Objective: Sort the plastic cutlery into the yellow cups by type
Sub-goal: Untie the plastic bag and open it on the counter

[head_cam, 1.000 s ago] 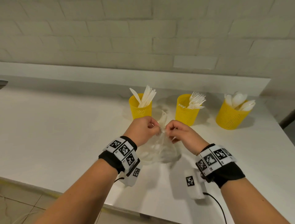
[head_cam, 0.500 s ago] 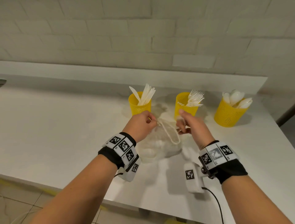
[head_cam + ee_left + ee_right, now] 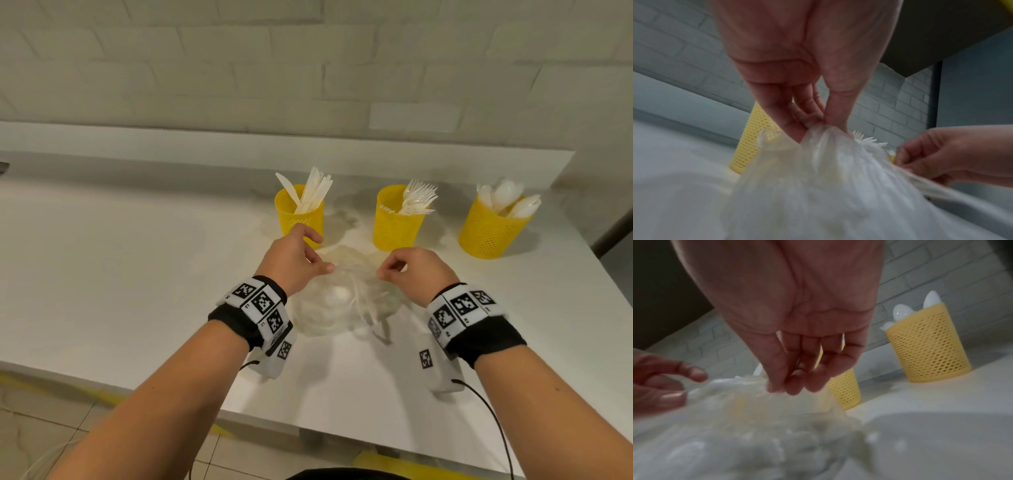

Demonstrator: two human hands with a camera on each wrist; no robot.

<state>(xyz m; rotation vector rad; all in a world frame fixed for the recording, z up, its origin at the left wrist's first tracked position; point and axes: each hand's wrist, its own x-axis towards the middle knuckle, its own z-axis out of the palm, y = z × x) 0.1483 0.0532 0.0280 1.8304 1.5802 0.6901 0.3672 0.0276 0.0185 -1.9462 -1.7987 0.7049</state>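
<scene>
The left hand (image 3: pixel 797 68) pinched a gathered peak of the clear plastic bag (image 3: pixel 346 301) between thumb and fingertips (image 3: pixel 795 128); the right hand (image 3: pixel 416 274) pinched the thin crinkled film at the opposite side with curled fingers. The soft, translucent bag slumped on the smooth white counter (image 3: pixel 137 274), toward its front edge, holding blurred white cutlery. Along the counter's back edge stood three yellow perforated cups: knives (image 3: pixel 313 190) in the left cup (image 3: pixel 299 217), forks (image 3: pixel 419 197) in the middle cup (image 3: pixel 395 222), spoons (image 3: pixel 507 197) in the right cup (image 3: pixel 489 229) by the far right corner. Pale brick wall (image 3: pixel 239 68) rose behind.
</scene>
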